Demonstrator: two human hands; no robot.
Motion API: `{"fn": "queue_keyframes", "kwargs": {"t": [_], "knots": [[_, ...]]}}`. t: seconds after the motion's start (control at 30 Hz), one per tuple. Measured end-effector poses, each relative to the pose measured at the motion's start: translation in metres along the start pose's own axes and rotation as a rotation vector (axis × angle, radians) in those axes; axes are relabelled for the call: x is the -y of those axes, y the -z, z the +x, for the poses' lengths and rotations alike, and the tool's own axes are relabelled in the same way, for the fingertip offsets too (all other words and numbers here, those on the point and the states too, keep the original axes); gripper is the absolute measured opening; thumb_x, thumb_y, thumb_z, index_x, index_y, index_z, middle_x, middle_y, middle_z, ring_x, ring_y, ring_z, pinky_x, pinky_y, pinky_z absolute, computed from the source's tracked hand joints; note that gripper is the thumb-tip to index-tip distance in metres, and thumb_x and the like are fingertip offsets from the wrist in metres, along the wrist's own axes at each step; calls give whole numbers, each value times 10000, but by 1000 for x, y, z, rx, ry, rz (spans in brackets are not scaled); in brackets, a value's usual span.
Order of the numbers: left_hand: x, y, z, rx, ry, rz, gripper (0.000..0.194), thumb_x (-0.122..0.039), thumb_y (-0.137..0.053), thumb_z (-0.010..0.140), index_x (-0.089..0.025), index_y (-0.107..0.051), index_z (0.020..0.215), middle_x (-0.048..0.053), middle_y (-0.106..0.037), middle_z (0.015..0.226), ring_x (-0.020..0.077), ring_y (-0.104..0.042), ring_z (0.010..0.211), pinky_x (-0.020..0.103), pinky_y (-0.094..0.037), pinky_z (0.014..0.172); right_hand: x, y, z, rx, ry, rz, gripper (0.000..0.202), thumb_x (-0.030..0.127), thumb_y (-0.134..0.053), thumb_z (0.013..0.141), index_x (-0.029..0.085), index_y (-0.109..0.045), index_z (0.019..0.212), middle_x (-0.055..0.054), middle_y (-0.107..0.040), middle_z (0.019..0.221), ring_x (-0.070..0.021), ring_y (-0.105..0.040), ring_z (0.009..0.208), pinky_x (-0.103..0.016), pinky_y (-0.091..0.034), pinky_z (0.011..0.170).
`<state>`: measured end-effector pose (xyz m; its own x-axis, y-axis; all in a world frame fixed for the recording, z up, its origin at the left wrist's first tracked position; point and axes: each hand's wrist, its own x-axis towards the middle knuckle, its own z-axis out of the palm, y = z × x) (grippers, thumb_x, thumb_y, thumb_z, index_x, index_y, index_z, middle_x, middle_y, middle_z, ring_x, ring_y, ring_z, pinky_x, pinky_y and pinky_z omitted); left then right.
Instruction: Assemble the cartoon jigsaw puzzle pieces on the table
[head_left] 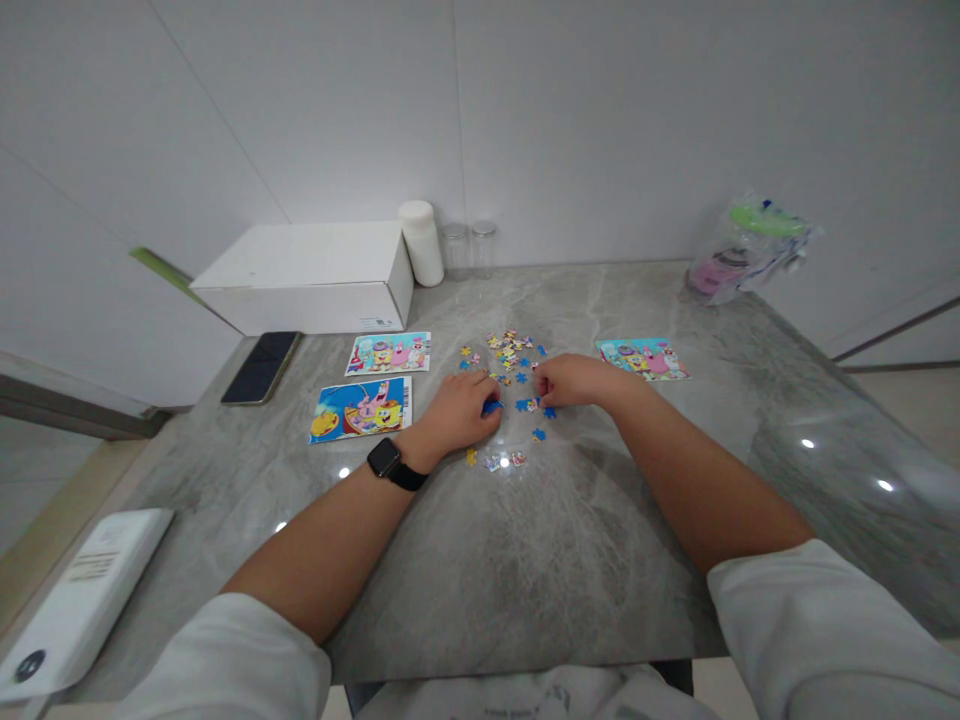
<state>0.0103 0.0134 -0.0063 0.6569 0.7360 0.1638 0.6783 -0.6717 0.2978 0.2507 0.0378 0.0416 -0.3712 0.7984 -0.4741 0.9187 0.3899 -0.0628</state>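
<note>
Small colourful jigsaw pieces [510, 352] lie scattered in the middle of a grey marble table [525, 560]. My left hand [459, 408], with a black watch on the wrist, rests on the table with its fingertips pinching a blue piece [491, 407]. My right hand [571, 380] is curled over the pieces, its fingers closed on a small piece near several blue ones [538, 405]. A few more pieces [502, 461] lie nearer to me.
Three cartoon picture cards [362, 408] [388, 352] [643, 358] lie around the pieces. A white box [307, 277], a white jar [421, 242] and two glass jars [469, 248] stand at the back. A phone [262, 366], a white device [82, 590] and a plastic bag [746, 247] are also on the table.
</note>
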Motion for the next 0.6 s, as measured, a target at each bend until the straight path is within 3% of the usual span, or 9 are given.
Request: {"fn": "queue_keyframes", "kwargs": {"t": [0.6], "knots": [[-4,0,0,-7,28,-6,153,-305,-639,905,-206,-665,1018,110,-711,1072,296,-672,1036,453,-534,904,-4,-2,2,-6,14,5,213,343,-717,904,215,-821,1038,-73,-822,1020,-230,-735,912,-274,-436,695]]}}
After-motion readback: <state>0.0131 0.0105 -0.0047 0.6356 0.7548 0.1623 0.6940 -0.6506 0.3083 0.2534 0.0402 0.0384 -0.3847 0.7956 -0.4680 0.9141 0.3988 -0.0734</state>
